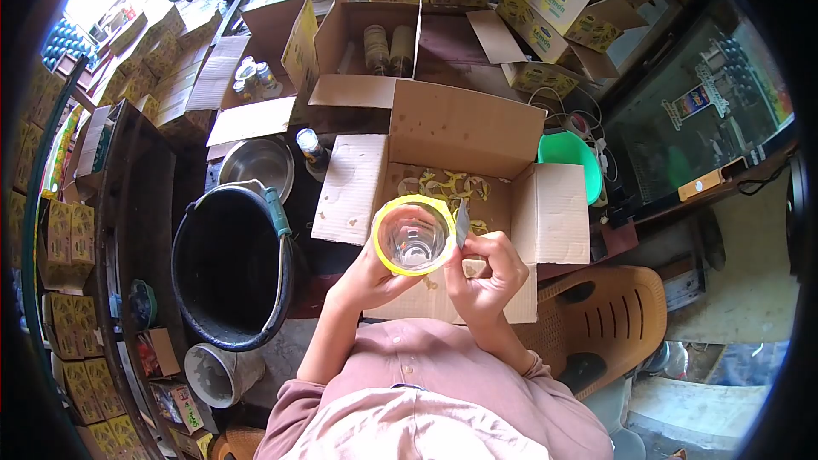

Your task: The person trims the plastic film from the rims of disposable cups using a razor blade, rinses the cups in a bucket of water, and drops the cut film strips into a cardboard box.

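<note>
My left hand (371, 279) is wrapped round a clear plastic cup (414, 237) with a yellow band at its rim, its round end facing up to the camera. At the cup's right side, my right hand (484, 274) pinches a small grey blade (462, 223) close to the yellow rim. Below both hands stands an open cardboard box (464, 123), with several curled yellow strips (443, 183) lying inside it.
A black bucket (232, 268) and a metal bowl (256, 166) stand at the left, near a small jar (310, 145). A green basin (569, 166) is right of the box. Behind are more open cartons (358, 89). An orange chair (609, 311) is at the lower right.
</note>
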### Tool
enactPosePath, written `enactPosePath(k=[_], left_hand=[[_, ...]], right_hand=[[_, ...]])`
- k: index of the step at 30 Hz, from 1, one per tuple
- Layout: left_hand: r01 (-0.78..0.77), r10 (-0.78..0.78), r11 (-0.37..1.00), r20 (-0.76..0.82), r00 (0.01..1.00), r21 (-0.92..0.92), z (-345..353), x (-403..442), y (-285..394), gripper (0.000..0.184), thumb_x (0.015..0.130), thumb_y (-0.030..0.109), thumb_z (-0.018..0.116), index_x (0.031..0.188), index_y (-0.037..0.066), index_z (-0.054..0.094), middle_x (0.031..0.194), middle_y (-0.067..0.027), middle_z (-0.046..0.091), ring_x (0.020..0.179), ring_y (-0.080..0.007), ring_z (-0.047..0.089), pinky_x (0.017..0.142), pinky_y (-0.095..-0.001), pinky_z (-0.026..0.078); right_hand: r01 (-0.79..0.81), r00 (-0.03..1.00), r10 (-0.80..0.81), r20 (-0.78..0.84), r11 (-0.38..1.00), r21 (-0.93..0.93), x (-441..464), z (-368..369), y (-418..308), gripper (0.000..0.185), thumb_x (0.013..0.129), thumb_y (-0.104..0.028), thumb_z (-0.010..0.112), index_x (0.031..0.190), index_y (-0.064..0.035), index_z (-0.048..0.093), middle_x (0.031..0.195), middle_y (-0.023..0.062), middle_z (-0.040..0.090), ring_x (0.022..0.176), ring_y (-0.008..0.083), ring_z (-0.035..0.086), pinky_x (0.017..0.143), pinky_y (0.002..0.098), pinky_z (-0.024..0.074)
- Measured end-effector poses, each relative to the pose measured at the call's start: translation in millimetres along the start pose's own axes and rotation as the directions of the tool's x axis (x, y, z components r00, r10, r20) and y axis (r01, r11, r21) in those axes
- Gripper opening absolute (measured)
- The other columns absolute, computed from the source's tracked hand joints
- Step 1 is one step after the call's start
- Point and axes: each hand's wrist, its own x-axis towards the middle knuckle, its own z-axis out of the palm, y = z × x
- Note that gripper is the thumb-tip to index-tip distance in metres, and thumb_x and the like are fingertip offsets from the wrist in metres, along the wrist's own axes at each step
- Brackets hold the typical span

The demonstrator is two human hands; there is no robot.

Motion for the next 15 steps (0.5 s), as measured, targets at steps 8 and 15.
enactPosePath(k=[8, 15], left_hand=[[0.020, -0.020, 0.999, -0.002, 1.000, 0.034, -2.2, -4.1, 2.9, 0.065, 0.066, 0.007, 0.071, 0.121, 0.002, 0.036, 0.115, -0.0122, 0.044, 0.107, -0.0244, 0.046, 0.093, -0.0335, 0.036], [0.030, -0.032, 0.997, 0.032, 0.999, 0.066, -3.2, -3.4, 6.4, 0.065, 0.065, 0.008, 0.072, 0.120, 0.002, 0.037, 0.113, -0.0123, 0.046, 0.107, -0.0249, 0.046, 0.093, -0.0336, 0.036]], right_hand=[[0.048, 0.998, -0.048, 0.032, 0.999, 0.008, 2.2, -2.2, 5.2, 0.015, 0.064, 0.004, 0.067, 0.075, -0.0003, 0.059, 0.065, 0.0079, 0.058, 0.053, 0.0123, 0.056, 0.042, 0.0203, 0.0371], [0.065, 0.997, -0.064, 0.031, 0.997, -0.029, 2.5, -1.8, 9.6, 0.014, 0.063, 0.007, 0.065, 0.075, 0.0003, 0.061, 0.065, 0.0085, 0.058, 0.054, 0.0145, 0.057, 0.049, 0.0231, 0.0437]])
